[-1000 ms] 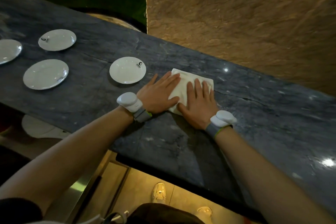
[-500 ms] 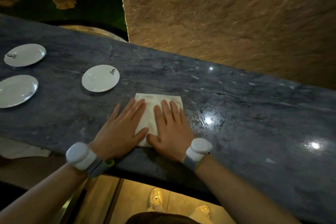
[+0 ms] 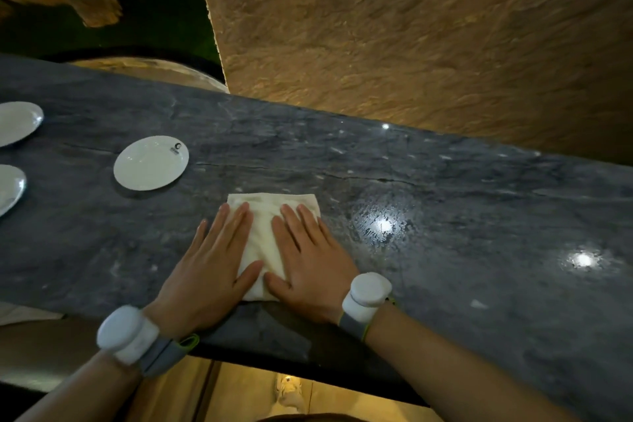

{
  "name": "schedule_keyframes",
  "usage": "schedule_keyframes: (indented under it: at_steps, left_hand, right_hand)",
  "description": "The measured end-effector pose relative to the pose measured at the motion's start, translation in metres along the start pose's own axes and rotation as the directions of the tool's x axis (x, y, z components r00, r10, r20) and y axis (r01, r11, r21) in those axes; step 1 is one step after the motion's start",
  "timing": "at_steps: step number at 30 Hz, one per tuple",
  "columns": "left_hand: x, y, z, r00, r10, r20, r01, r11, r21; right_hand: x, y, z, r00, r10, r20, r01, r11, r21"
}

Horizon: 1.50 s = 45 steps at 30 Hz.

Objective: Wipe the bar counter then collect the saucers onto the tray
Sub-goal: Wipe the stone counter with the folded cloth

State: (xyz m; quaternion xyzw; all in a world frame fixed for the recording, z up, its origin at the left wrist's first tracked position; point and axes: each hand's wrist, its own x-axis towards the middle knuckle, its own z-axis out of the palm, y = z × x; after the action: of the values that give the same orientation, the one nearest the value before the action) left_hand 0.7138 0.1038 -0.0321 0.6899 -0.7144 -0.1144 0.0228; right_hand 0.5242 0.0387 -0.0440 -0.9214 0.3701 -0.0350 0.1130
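A folded cream cloth (image 3: 263,233) lies flat on the dark grey stone bar counter (image 3: 462,202), near its front edge. My left hand (image 3: 212,267) presses flat on the cloth's left side and my right hand (image 3: 308,264) on its right side, fingers stretched forward. One white saucer (image 3: 150,163) sits to the upper left of the cloth. Two more saucers (image 3: 17,123) (image 3: 8,188) are cut off by the left edge. No tray is in view.
A rough, warmly lit stone wall (image 3: 411,44) rises right behind the counter's far edge. Wet streaks and light reflections (image 3: 382,226) show on the counter to the right of the cloth. Below the front edge I see floor and a shoe (image 3: 289,390).
Both hands have slid the cloth to the right and toward the counter's near edge, away from the nearest saucer. The view has shifted right, so fewer saucers show.
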Motion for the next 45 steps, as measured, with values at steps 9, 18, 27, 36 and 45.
schedule_keyframes:
  at_steps: [9,18,27,36,45]
  left_hand:
    - [0.039,0.063,0.011,0.995,0.097,-0.003,-0.097,0.995,-0.017]
    - [0.082,0.146,0.030,0.987,0.156,-0.023,-0.156,0.988,0.007]
    - [0.113,0.236,0.036,0.983,0.184,0.004,-0.184,0.983,0.019]
    - [0.137,0.320,0.056,0.971,0.238,0.009,-0.238,0.971,0.019]
    - [0.143,0.401,0.066,0.962,0.273,0.028,-0.273,0.962,0.006]
  right_hand:
    - [-0.038,0.067,-0.022,0.998,0.055,0.010,-0.054,0.997,-0.050]
    - [-0.083,0.148,-0.039,0.993,0.120,0.023,-0.119,0.993,-0.023]
    - [-0.135,0.221,-0.051,0.985,0.173,-0.015,-0.174,0.985,-0.022]
    - [-0.194,0.287,-0.066,0.969,0.246,-0.003,-0.246,0.969,-0.014]
    - [-0.256,0.337,-0.078,0.957,0.291,-0.010,-0.291,0.957,-0.022]
